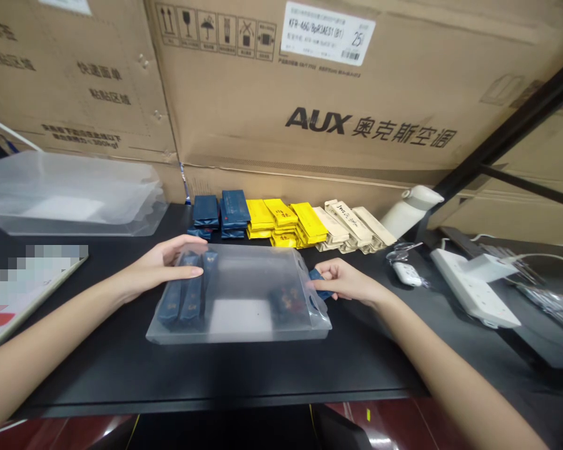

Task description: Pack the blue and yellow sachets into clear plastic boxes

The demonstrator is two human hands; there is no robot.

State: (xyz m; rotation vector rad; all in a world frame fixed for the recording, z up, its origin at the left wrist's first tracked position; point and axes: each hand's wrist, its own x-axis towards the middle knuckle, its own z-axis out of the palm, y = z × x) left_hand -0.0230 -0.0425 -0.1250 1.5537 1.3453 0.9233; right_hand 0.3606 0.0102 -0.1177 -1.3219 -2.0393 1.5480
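**Two hands at a frosted packet box**

Head view: a translucent plastic box lies flat at the centre of the black table; dark blue packets show through its nine o'clock end; the left hand rests on that end, fingers straight and together on the top face, clamping nothing; the right hand is at the box's three o'clock opening, fingers pinched on a blue packet partly inside the flap. At twelve o'clock, against the cardboard cartons, sit rows of blue packs, yellow packs and beige packs; at ten o'clock lies a stack of empty clear boxes; at two o'clock a white bottle leans, with a power strip beyond.
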